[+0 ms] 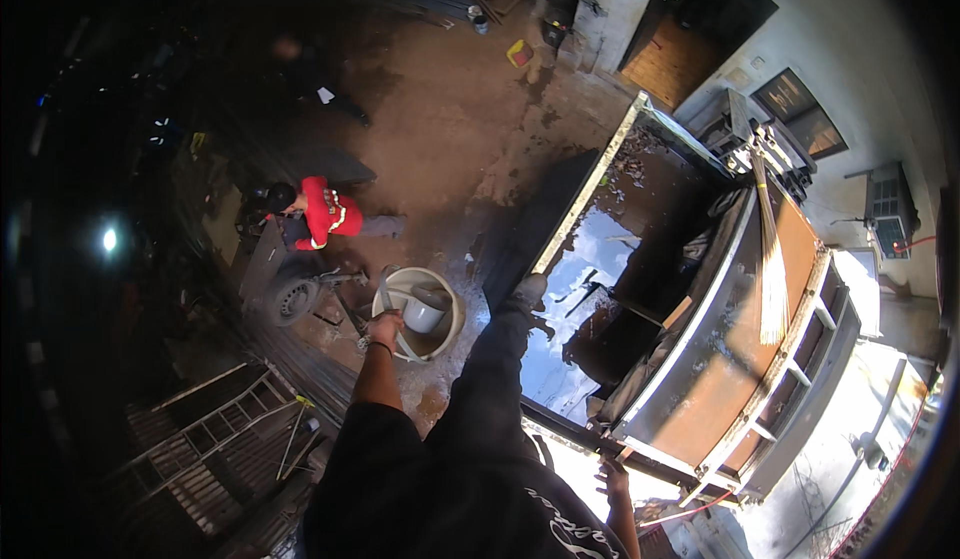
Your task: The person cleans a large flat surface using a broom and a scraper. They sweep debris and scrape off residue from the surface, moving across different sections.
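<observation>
The left hand (386,328) grasps the bucket's (409,283) handle (384,296) at eight o'clock, likely steadying it; the right hand's (613,479) grip, five o'clock, cannot be told.

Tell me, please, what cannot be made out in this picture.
In the head view:
Bucket: bottom partly hidden by the white pail inside.
Right hand: what it touches is too small to tell.
Doorway: far inside lost in shadow.
Person at upper left: details hidden by darkness.
</observation>
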Tool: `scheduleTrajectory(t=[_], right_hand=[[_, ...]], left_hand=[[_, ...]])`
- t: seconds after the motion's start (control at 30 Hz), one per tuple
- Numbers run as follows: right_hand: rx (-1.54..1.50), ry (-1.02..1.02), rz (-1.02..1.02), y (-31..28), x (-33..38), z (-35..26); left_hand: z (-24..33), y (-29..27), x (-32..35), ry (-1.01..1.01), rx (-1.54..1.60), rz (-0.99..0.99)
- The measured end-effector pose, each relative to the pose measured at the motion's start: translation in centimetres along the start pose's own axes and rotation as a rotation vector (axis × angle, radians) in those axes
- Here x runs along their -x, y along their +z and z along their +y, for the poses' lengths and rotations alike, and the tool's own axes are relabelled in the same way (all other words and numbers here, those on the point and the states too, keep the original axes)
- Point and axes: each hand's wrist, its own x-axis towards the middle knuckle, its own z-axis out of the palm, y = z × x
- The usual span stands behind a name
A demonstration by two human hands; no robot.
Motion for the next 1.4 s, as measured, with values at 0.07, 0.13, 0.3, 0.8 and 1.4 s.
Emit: scheduleTrajectory(t=[0.07, 0.13, 0.3, 0.8, 1.4], right_hand=[[-0.021, 0.054, 0.056, -0.6, 0.8, -0.5], [0.017, 0.052, 0.037, -0.1, 0.4, -1.3], [0.101, 0.028, 0.033, -0.1, -0.6, -1.7], [0.049, -0.185, 0.187, -3.4, -7.3, -16.3], [0.494, -0.838, 0.697, 1.9, -22.0, -37.6]], left_hand=[[0.7, 1.5, 0.4, -0.211, -0.127, 0.026], [2.1, 1.0, 0.2, -0.336, -0.206, 0.025], [3.4, 1.3, 1.0, -0.408, -0.151, -0.052], [6.8, 8.2, -6.3, -0.228, 0.075, 0.104], [2.8, 17.2, -30.3, -0.176, 0.131, 0.066]])
